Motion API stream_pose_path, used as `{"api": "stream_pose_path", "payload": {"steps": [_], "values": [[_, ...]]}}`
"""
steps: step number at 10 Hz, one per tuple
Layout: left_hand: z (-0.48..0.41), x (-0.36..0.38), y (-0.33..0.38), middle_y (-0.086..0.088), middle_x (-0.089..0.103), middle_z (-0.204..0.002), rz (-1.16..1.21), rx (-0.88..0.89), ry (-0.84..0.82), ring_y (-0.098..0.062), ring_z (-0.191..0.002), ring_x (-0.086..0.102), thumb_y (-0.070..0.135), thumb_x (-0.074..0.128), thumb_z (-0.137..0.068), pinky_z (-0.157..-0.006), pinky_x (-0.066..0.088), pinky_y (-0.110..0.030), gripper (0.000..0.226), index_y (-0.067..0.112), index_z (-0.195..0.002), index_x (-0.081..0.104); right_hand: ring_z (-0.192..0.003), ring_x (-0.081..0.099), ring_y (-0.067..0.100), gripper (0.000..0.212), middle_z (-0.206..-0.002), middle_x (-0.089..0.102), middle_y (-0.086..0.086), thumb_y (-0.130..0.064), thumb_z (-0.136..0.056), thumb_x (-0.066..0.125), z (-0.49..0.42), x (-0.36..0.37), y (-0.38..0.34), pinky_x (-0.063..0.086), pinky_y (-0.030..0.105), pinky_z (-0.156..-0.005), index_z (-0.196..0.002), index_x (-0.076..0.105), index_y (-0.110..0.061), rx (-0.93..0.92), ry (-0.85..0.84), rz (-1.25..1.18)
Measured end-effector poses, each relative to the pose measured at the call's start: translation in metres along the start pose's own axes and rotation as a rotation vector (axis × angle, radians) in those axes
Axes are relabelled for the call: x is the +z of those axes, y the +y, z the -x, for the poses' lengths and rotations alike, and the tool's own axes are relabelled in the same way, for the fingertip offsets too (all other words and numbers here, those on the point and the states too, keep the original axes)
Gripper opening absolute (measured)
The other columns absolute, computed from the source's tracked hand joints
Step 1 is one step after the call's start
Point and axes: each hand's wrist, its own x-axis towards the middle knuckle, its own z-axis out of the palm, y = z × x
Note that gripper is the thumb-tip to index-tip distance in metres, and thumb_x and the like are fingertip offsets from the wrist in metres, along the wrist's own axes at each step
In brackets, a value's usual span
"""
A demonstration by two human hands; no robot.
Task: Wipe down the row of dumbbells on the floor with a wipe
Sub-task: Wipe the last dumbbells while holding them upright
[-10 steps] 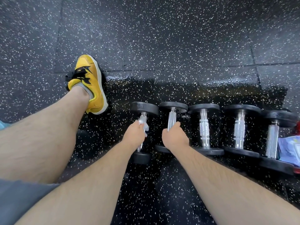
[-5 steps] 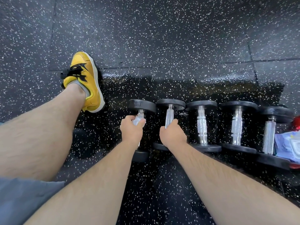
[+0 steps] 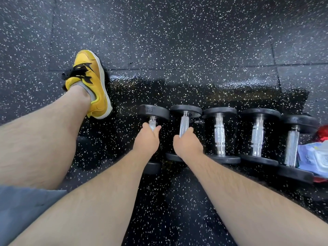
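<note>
Several black dumbbells with chrome handles lie side by side on the speckled black floor. My left hand [image 3: 146,139] wraps around the handle of the leftmost dumbbell [image 3: 153,112], with a white wipe [image 3: 153,127] pinched between its fingers and the handle. My right hand [image 3: 186,144] grips the lower handle of the second dumbbell [image 3: 184,121]. To the right lie the third dumbbell [image 3: 219,134], the fourth dumbbell [image 3: 257,135] and the fifth dumbbell [image 3: 292,144], untouched.
My left leg stretches out with a yellow shoe [image 3: 90,82] just left of the row. A pale blue wipe packet [image 3: 314,158] and something red [image 3: 322,134] lie at the right edge, beside the fifth dumbbell. The rubber floor [image 3: 177,41] beyond the row is bare.
My left hand has slid with the wipe up the leftmost handle toward the far weight head. My right hand has kept its hold on the second dumbbell.
</note>
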Motion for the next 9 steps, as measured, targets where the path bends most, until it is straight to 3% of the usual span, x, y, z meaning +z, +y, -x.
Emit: {"api": "stream_pose_path", "payload": {"steps": [1,2,3,4,5,6,7,8,9], "values": [[-0.004,-0.008,0.000,-0.004,0.059,-0.099,0.112,-0.032,-0.009,-0.019,-0.077,0.057,0.045,0.025,-0.108,-0.075,0.039,-0.033,0.049,0.006,-0.118,0.053,-0.080,0.053,0.028,0.034,-0.089,0.049,0.004,-0.030,-0.099,0.042,0.000,0.000,-0.001,0.042,0.036,-0.068,-0.122,0.037,-0.005,-0.007,-0.004,-0.001],[-0.006,-0.020,-0.001,-0.004,0.067,-0.093,0.429,-0.181,-0.109,-0.017,-0.068,0.066,0.048,0.026,-0.108,-0.082,0.050,-0.035,0.049,0.011,-0.114,0.058,-0.080,0.051,0.028,0.034,-0.093,0.053,0.007,-0.030,-0.099,0.042,0.000,0.000,0.000,0.041,0.035,-0.069,-0.122,0.037,-0.005,-0.006,-0.006,0.012],[-0.003,-0.025,0.000,-0.008,0.071,-0.088,0.482,-0.257,-0.279,-0.021,-0.067,0.069,0.036,0.035,-0.109,-0.078,0.055,-0.035,0.047,0.002,-0.139,0.045,-0.081,0.051,0.028,0.035,-0.094,0.052,0.007,-0.030,-0.100,0.042,0.001,-0.001,0.000,0.040,0.035,-0.070,-0.124,0.036,-0.005,-0.004,-0.012,0.005],[-0.002,-0.029,0.008,-0.012,0.074,-0.101,0.280,-0.283,-0.387,-0.024,-0.086,0.074,0.012,0.046,-0.105,-0.091,0.053,-0.033,0.075,0.009,-0.158,-0.007,-0.081,0.050,0.028,0.035,-0.097,0.054,0.007,-0.031,-0.100,0.042,0.001,-0.001,0.000,0.040,0.035,-0.069,-0.124,0.037,-0.005,-0.005,-0.005,0.006],[-0.003,-0.031,0.005,-0.016,0.074,-0.101,0.314,-0.270,-0.406,-0.026,-0.090,0.075,0.016,0.041,-0.107,-0.094,0.056,-0.040,0.064,0.007,-0.159,0.005,-0.081,0.050,0.028,0.035,-0.093,0.049,0.004,-0.031,-0.100,0.042,0.001,-0.001,0.000,0.039,0.035,-0.069,-0.124,0.038,-0.005,0.001,-0.009,0.001],[0.004,-0.028,0.005,-0.021,0.067,-0.122,0.376,-0.262,-0.263,-0.030,-0.106,0.069,0.031,0.028,-0.111,-0.099,0.052,-0.042,0.048,0.000,-0.145,0.042,-0.082,0.051,0.028,0.035,-0.093,0.049,0.004,-0.030,-0.099,0.042,0.000,-0.001,0.000,0.040,0.035,-0.070,-0.124,0.037,-0.006,0.009,-0.015,-0.005],[0.017,-0.022,0.012,-0.025,0.039,-0.153,0.246,-0.221,-0.182,-0.041,-0.137,0.044,0.024,0.027,-0.111,-0.111,0.036,-0.046,0.049,0.001,-0.154,0.028,-0.082,0.051,0.028,0.034,-0.095,0.049,0.005,-0.030,-0.099,0.042,0.000,-0.001,0.000,0.041,0.035,-0.070,-0.122,0.037,-0.006,0.006,-0.016,-0.003],[0.029,-0.011,0.011,-0.030,0.034,-0.154,0.303,-0.225,-0.105,-0.045,-0.135,0.044,0.032,0.033,-0.108,-0.109,0.037,-0.053,0.065,0.006,-0.159,0.003,-0.082,0.050,0.029,0.033,-0.097,0.052,0.006,-0.030,-0.098,0.043,0.001,-0.002,-0.001,0.041,0.036,-0.071,-0.121,0.038,-0.007,0.012,-0.008,-0.012],[0.045,-0.004,0.005,-0.040,0.022,-0.154,0.101,-0.088,0.002,-0.043,-0.131,0.046,0.012,0.021,-0.105,-0.107,0.040,-0.044,0.056,-0.006,-0.155,0.004,-0.082,0.052,0.029,0.033,-0.097,0.053,0.006,-0.029,-0.097,0.042,0.003,-0.003,-0.001,0.042,0.037,-0.070,-0.121,0.038,-0.006,0.011,-0.008,-0.023]]}}
